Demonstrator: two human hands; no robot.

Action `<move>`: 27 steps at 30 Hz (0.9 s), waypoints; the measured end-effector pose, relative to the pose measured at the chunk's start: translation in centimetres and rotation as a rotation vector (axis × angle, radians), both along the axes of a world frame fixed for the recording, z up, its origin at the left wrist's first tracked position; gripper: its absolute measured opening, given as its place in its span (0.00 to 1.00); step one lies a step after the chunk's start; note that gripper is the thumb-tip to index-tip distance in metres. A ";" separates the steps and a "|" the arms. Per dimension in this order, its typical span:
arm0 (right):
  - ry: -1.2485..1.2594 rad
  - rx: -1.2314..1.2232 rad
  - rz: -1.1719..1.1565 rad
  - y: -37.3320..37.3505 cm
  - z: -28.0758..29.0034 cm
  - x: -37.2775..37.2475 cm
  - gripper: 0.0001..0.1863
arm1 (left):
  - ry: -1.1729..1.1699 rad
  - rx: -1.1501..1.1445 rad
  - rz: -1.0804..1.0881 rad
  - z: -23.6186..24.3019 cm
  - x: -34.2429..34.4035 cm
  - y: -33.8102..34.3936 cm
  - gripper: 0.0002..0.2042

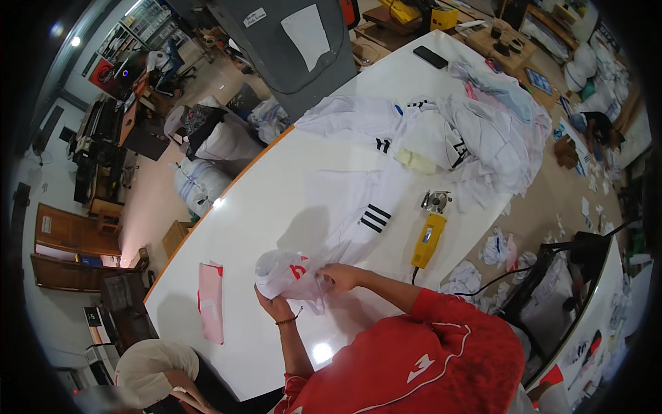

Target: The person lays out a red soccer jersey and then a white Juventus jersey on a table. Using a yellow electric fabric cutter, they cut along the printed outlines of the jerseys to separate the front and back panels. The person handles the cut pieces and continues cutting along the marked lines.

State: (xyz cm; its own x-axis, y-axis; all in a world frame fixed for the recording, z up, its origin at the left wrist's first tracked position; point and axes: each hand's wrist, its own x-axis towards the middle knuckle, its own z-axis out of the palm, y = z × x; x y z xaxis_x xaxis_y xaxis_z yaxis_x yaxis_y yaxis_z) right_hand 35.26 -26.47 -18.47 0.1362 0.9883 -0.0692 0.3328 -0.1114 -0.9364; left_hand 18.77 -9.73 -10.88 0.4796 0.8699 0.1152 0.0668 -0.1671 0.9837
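L hand [274, 305] grips the lower L side of a bunched white cloth w/ red print [286, 270], R hand [338, 278] pinches its R side; cloth is held up over the near part of the white table [252, 231], in front of the person. Table's L edge, w/ orange trim [225, 195], runs diag. well L of the hands; R edge is beyond the yellow cutter [429, 238], which lies R of the hands, cord toward the person. White tabletop shows btwn the L hand and a pink folded piece w/ red edges [211, 303] nr the L edge, so there's room that side; far side is tighter: a flat white garment w/ black stripes [350, 207] lies just past the bunch, then a heap of white cloth [483, 138]. Black phone [431, 56] nr the far edge. Markings: red print on the held cloth, partly folded; white emblem [420, 368] on the person's red shirt [386, 352]; small white label [254, 17] and white paper [307, 38] on the grey cabinet [276, 58].
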 end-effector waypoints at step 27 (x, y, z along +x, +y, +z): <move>-0.325 -0.194 -1.195 -18.2 2.2 39.0 0.48 | 0.641 0.483 -0.680 -12.2 6.2 -7.4 0.13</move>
